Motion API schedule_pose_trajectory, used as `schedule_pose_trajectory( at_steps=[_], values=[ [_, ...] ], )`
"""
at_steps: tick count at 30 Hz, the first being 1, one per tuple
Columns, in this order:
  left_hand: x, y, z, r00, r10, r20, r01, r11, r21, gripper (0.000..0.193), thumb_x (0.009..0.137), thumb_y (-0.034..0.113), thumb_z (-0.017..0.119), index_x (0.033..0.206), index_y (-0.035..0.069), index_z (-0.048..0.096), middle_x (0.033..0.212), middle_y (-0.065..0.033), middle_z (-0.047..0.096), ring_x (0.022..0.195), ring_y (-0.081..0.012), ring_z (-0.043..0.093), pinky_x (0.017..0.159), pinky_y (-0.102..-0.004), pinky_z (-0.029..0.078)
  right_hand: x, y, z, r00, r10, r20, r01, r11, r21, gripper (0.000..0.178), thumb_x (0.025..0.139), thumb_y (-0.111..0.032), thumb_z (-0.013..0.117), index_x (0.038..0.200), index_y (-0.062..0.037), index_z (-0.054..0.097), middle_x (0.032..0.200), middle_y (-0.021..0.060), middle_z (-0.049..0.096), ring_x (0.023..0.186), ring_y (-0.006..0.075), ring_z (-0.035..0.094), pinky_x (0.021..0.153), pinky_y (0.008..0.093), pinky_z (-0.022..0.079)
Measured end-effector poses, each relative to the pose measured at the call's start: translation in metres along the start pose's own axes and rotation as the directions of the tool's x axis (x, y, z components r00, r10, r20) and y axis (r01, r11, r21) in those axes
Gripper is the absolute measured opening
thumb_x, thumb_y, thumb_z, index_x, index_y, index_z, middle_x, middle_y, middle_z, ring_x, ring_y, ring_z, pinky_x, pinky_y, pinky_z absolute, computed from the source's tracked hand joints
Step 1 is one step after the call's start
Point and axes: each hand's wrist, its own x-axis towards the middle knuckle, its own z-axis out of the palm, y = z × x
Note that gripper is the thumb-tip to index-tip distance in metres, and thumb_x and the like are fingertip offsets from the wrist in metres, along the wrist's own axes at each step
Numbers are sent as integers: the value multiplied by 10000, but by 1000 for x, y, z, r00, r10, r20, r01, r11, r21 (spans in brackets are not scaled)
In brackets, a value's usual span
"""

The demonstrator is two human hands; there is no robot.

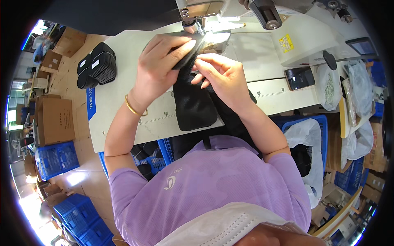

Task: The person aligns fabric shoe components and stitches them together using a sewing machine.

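Under the lit needle area of a sewing machine [201,11] lies a black fabric piece [195,107], its lower end hanging over the table's front edge. My left hand [161,61] grips the upper part of the piece, the fingers bent over a dark rounded section just left of the needle. Close by on the right, my right hand [219,76] pinches the narrow edge of the black fabric, thumb and index finger together. My fingers and the machine head partly hide the spot where the fabric meets the needle.
Stacked black pads [102,63] with white labels stand at the table's left. To the right lie a black phone [299,78] and a clear plastic bag [329,88]. A blue crate [324,135] with a white liner sits below; cardboard boxes [55,119] stand on the floor left.
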Motion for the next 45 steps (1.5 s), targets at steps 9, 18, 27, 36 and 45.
schedule_pose_trajectory(
  at_steps=[9,18,27,36,45],
  values=[
    [-1,30,11,998,55,12,-57,977,208,505,556,54,697,1052,-38,662,1013,-95,628,867,-258,606,726,-356,535,-8,-8,-1,999,14,45,-11,998,-63,200,928,-128,619,1025,32,692,811,53,700,682,103,687,568,216,515],
    [-19,39,6,982,139,-126,-129,988,87,237,617,-53,725,853,-44,705,881,-113,653,763,-243,651,628,-311,559,-28,-19,-9,992,124,30,-122,990,-64,193,951,-144,592,915,26,676,769,72,704,610,88,641,574,226,528],
    [-28,46,11,969,243,-46,-231,957,178,295,630,-88,727,924,-62,724,941,-138,669,814,-263,665,667,-329,579,-28,-20,-3,999,38,-16,-40,986,-160,186,942,-125,585,909,34,676,720,68,690,594,88,648,540,212,513],
    [-26,43,23,984,110,-139,-73,967,244,374,607,-20,698,980,-27,720,993,-97,651,923,-251,644,737,-347,570,-21,-22,-4,995,45,-85,-43,999,23,193,930,-103,544,925,35,678,687,69,682,532,78,607,474,200,451],
    [-15,15,28,970,172,-171,-123,956,266,328,577,-12,682,903,-34,704,957,-103,681,914,-258,660,739,-353,576,9,-12,-9,998,-39,-58,37,999,-31,224,929,-122,546,803,18,666,678,71,691,509,85,614,450,209,463]
  ],
)
